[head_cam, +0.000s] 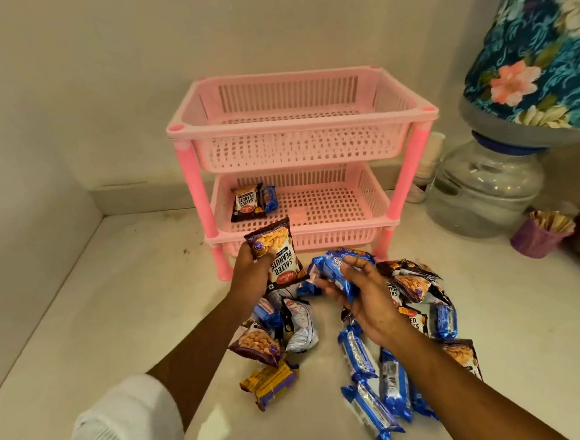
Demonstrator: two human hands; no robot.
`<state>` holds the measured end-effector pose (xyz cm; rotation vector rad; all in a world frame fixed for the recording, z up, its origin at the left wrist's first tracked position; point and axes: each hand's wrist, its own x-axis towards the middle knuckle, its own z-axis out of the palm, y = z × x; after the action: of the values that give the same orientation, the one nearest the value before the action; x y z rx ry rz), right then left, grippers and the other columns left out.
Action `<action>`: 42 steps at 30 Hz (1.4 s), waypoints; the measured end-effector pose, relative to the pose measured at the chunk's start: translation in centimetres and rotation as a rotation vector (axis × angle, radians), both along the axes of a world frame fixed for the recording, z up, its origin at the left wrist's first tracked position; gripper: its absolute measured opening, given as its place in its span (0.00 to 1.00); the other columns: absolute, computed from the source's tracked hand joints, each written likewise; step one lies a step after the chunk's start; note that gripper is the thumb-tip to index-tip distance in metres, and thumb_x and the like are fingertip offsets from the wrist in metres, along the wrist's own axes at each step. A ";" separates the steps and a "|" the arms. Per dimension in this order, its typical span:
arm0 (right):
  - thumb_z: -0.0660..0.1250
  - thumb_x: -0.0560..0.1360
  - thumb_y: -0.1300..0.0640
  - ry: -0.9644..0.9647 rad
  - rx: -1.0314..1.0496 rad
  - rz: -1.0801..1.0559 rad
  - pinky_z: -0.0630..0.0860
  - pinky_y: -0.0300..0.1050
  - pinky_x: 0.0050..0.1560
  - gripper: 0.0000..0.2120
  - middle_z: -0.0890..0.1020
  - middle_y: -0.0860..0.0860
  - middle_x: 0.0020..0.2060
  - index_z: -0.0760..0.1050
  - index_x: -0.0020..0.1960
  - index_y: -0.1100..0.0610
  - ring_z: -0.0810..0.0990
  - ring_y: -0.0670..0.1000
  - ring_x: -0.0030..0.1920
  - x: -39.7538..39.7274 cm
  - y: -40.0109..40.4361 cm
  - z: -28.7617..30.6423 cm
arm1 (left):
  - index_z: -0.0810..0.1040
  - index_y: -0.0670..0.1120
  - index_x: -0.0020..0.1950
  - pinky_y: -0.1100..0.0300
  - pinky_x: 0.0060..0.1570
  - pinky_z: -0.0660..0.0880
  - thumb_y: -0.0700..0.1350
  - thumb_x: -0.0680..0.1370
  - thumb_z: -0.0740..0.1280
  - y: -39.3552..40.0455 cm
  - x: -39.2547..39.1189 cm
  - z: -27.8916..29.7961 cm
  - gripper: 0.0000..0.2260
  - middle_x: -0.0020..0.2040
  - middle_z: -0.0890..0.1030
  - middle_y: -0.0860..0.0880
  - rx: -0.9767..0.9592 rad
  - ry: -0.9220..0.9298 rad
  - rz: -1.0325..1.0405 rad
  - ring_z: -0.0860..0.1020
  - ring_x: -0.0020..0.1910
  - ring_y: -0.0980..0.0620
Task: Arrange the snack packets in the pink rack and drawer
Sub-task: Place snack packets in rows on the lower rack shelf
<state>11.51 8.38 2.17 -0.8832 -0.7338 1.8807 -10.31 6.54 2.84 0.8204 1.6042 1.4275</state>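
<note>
The brown-and-white foil packet of salted peanuts point(279, 258) stands upright in the left hand point(251, 277), whose fingers curl round its lower left edge, printed face toward the camera. It is raised off the counter directly in front of the lower tray of the two-tier pink slotted plastic rack point(302, 122), which suggests it is the next one going in. Beyond that hand, in the lower tray's left rear corner, a matching peanut packet point(247, 202) already leans upright with a small blue packet point(269, 198) tucked just to its right; the held one likely belongs beside them, kept by kind.

The right hand point(363, 300) is just beside the left, palm turned inward, fingers wrapped round a shiny blue biscuit packet point(340, 268) lifted above the pile, probably to follow once the peanuts are placed. So both hands are closed on a packet each, near one another but not touching.

Below and around the hands lies the loose heap of unsorted packets point(420, 289) on the pale stone counter point(83, 320): more peanut bags to the right hand's outer side, blue biscuit packs point(359, 352) under its wrist, a yellow-and-purple wrapped bar point(269, 381) under the left forearm. The rack's upper tray shows nothing in it. Most of the job seems left. No drawer is in view.

Far right of the right hand stand a clear water dispenser point(485, 185) with a floral cloth cover and a small purple cup point(537, 240).
</note>
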 end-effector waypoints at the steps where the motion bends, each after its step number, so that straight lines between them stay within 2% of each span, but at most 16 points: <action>1: 0.65 0.81 0.61 -0.011 -0.003 -0.019 0.84 0.49 0.44 0.13 0.83 0.65 0.58 0.71 0.64 0.59 0.83 0.69 0.55 -0.5 0.0 0.1 | 0.73 0.55 0.57 0.43 0.58 0.79 0.42 0.80 0.65 0.3 -0.2 0.0 0.09 0.58 0.82 0.49 -0.001 -0.029 -0.002 0.82 0.57 0.47; 4: 0.61 0.84 0.53 -0.164 0.012 -0.054 0.80 0.44 0.32 0.16 0.85 0.63 0.55 0.72 0.68 0.59 0.84 0.57 0.40 -1.5 0.3 0.6 | 0.71 0.52 0.60 0.40 0.63 0.75 0.42 0.79 0.65 1.5 -0.7 0.2 0.10 0.60 0.81 0.46 -0.008 -0.136 -0.014 0.80 0.60 0.45; 6: 0.60 0.84 0.52 -0.295 0.020 -0.087 0.71 0.39 0.24 0.14 0.85 0.61 0.51 0.74 0.65 0.59 0.79 0.51 0.32 -2.1 0.7 0.8 | 0.70 0.48 0.64 0.41 0.61 0.76 0.43 0.79 0.66 2.3 -0.6 0.3 0.14 0.60 0.81 0.44 -0.032 -0.247 -0.057 0.81 0.58 0.44; 9: 0.62 0.83 0.56 -0.324 0.061 -0.108 0.72 0.42 0.26 0.10 0.84 0.59 0.44 0.75 0.60 0.59 0.79 0.52 0.33 -2.7 1.5 1.4 | 0.69 0.46 0.67 0.50 0.44 0.82 0.40 0.77 0.68 3.2 -0.1 0.9 0.19 0.54 0.84 0.43 -0.071 -0.356 -0.153 0.85 0.48 0.46; 12: 0.65 0.81 0.59 -0.281 0.112 -0.109 0.82 0.46 0.33 0.07 0.85 0.56 0.45 0.77 0.58 0.59 0.84 0.55 0.39 -3.1 2.9 2.5 | 0.68 0.48 0.67 0.53 0.40 0.81 0.38 0.76 0.68 4.9 0.3 1.9 0.21 0.54 0.83 0.43 -0.086 -0.297 -0.230 0.85 0.46 0.46; 14: 0.66 0.81 0.60 -0.254 0.122 -0.112 0.84 0.49 0.38 0.06 0.84 0.56 0.46 0.78 0.56 0.61 0.86 0.56 0.41 -3.4 4.3 3.1 | 0.69 0.49 0.68 0.54 0.44 0.80 0.39 0.77 0.68 6.3 0.3 2.7 0.21 0.57 0.82 0.45 -0.061 -0.209 -0.240 0.84 0.49 0.49; 16: 0.66 0.80 0.61 -0.236 0.127 -0.109 0.84 0.50 0.40 0.06 0.84 0.57 0.47 0.78 0.55 0.62 0.86 0.57 0.42 -3.7 6.0 3.6 | 0.68 0.50 0.71 0.56 0.53 0.75 0.43 0.78 0.68 8.1 -0.3 3.2 0.22 0.61 0.79 0.50 -0.033 -0.074 -0.203 0.79 0.56 0.52; 19: 0.66 0.80 0.62 -0.256 0.144 -0.098 0.85 0.48 0.41 0.04 0.84 0.55 0.41 0.79 0.50 0.63 0.86 0.56 0.41 -4.5 9.1 4.3 | 0.64 0.49 0.74 0.51 0.64 0.71 0.45 0.80 0.67 10.7 -1.6 3.5 0.24 0.68 0.75 0.49 0.008 0.018 -0.140 0.74 0.65 0.48; 25: 0.71 0.78 0.60 -0.437 0.147 -0.049 0.85 0.51 0.50 0.07 0.83 0.57 0.47 0.81 0.49 0.65 0.87 0.57 0.44 -7.4 17.1 4.6 | 0.64 0.47 0.74 0.48 0.64 0.75 0.42 0.78 0.69 16.3 -3.2 3.2 0.26 0.65 0.77 0.46 -0.011 0.248 -0.143 0.76 0.63 0.44; 27: 0.72 0.77 0.60 -0.496 0.130 -0.042 0.85 0.52 0.47 0.08 0.81 0.57 0.45 0.78 0.42 0.63 0.85 0.56 0.43 -8.3 19.6 4.0 | 0.60 0.48 0.77 0.51 0.66 0.73 0.40 0.78 0.69 17.9 -3.4 2.7 0.31 0.70 0.73 0.46 -0.023 0.329 -0.104 0.73 0.66 0.45; 29: 0.73 0.77 0.57 -0.616 0.109 -0.037 0.85 0.48 0.41 0.10 0.81 0.57 0.45 0.77 0.43 0.61 0.84 0.55 0.40 -9.1 21.8 3.1 | 0.57 0.46 0.79 0.54 0.67 0.69 0.39 0.78 0.68 19.4 -3.3 2.2 0.32 0.74 0.68 0.45 -0.026 0.449 -0.081 0.69 0.70 0.44; 33: 0.73 0.76 0.52 -0.864 0.126 0.024 0.79 0.44 0.34 0.15 0.83 0.59 0.48 0.79 0.55 0.63 0.84 0.56 0.42 -9.4 25.2 0.9 | 0.65 0.40 0.75 0.52 0.73 0.62 0.36 0.79 0.64 22.3 -2.9 1.1 0.24 0.75 0.67 0.40 -0.090 0.731 -0.110 0.65 0.74 0.40; 36: 0.72 0.77 0.53 -0.947 0.162 0.060 0.79 0.42 0.31 0.14 0.83 0.61 0.44 0.79 0.47 0.65 0.82 0.54 0.33 -9.0 26.9 -0.8 | 0.71 0.38 0.71 0.55 0.73 0.57 0.36 0.81 0.61 23.9 -2.8 0.4 0.18 0.73 0.70 0.40 -0.073 0.817 -0.103 0.64 0.75 0.40; 38: 0.71 0.78 0.52 -1.004 0.177 0.133 0.84 0.50 0.44 0.15 0.84 0.63 0.48 0.78 0.48 0.66 0.85 0.58 0.42 -8.6 27.7 -1.7 | 0.65 0.38 0.75 0.54 0.75 0.55 0.37 0.81 0.60 24.7 -2.9 -0.3 0.21 0.76 0.65 0.40 -0.161 0.870 -0.125 0.61 0.76 0.40; 40: 0.71 0.78 0.52 -1.011 0.187 0.149 0.82 0.58 0.54 0.15 0.84 0.64 0.51 0.78 0.47 0.65 0.85 0.62 0.51 -8.4 28.2 -2.4 | 0.58 0.38 0.78 0.54 0.76 0.53 0.36 0.81 0.60 25.1 -3.1 -0.9 0.25 0.78 0.60 0.39 -0.241 0.947 -0.224 0.57 0.78 0.40; 42: 0.73 0.76 0.51 -1.002 0.182 0.116 0.81 0.61 0.56 0.19 0.84 0.65 0.51 0.78 0.46 0.69 0.85 0.63 0.52 -8.4 28.6 -2.8 | 0.64 0.39 0.75 0.55 0.72 0.61 0.36 0.80 0.63 25.2 -2.8 -1.5 0.24 0.75 0.65 0.39 -0.237 0.981 -0.270 0.63 0.75 0.40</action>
<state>3.06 36.94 -0.61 -1.6981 -1.5368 1.3439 -13.08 31.71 1.32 1.6624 2.1800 0.6082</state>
